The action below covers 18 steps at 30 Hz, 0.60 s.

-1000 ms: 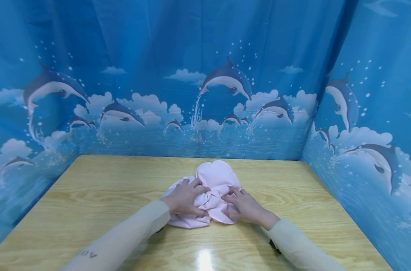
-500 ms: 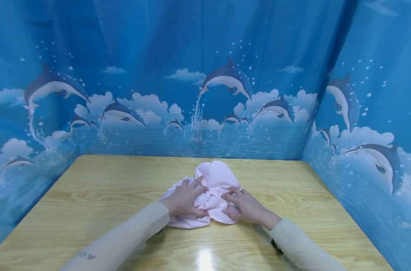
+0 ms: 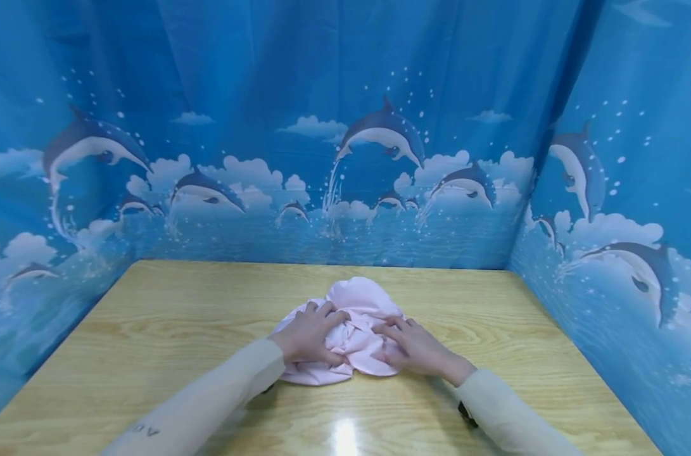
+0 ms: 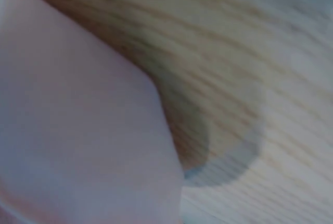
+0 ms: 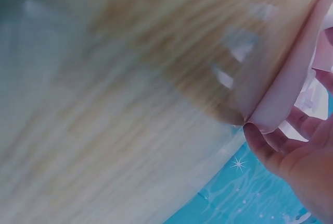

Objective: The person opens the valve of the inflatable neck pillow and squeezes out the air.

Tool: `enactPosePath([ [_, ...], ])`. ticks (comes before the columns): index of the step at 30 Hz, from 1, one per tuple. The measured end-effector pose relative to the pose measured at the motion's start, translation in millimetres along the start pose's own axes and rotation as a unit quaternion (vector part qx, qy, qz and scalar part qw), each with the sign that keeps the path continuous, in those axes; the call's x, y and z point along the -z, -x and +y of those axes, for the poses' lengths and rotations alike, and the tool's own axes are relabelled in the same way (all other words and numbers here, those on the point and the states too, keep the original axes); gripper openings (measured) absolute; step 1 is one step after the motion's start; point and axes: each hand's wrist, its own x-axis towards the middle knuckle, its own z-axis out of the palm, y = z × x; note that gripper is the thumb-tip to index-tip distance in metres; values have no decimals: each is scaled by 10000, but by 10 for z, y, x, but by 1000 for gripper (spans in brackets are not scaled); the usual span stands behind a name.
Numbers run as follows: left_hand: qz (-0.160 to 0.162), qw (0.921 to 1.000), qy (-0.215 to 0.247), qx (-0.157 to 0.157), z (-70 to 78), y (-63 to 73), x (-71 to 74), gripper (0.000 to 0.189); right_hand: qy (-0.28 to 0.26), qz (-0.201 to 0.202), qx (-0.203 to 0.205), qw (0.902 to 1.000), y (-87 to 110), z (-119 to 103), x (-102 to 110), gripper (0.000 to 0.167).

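A crumpled pale pink cloth lies bunched on the wooden table, one rounded fold standing up at its far side. My left hand grips its left part with fingers spread and bent, thumb toward the near side. On the right part, my right hand holds the fabric between bent fingers and thumb. A large blurred fold of the cloth fills the left of the left wrist view, where no fingers show clearly. In the right wrist view, fingertips of the right hand touch the edge of the cloth.
The light wooden table extends around the cloth on all sides. A blue curtain printed with dolphins and clouds hangs along its back, left and right. Light reflects off the table near its front edge.
The raised far fold of the cloth has sunk slightly and leans a little left. Fingers of my left hand have drawn in slightly; both hands stay almost in place on the cloth.
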Motion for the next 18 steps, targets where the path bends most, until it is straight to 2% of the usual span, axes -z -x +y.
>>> enactPosePath([
  [5,-46,9999,28,111,-6,-1,-17,90,-201,-99,-63,9997,2,-9,19,45],
  [12,-189,9992,61,354,27,7,6,109,-89,106,-23,9999,-15,-17,7,44],
  [18,-358,9976,143,576,50,-9,17,100,42,261,-188,9995,-38,-40,-23,47],
])
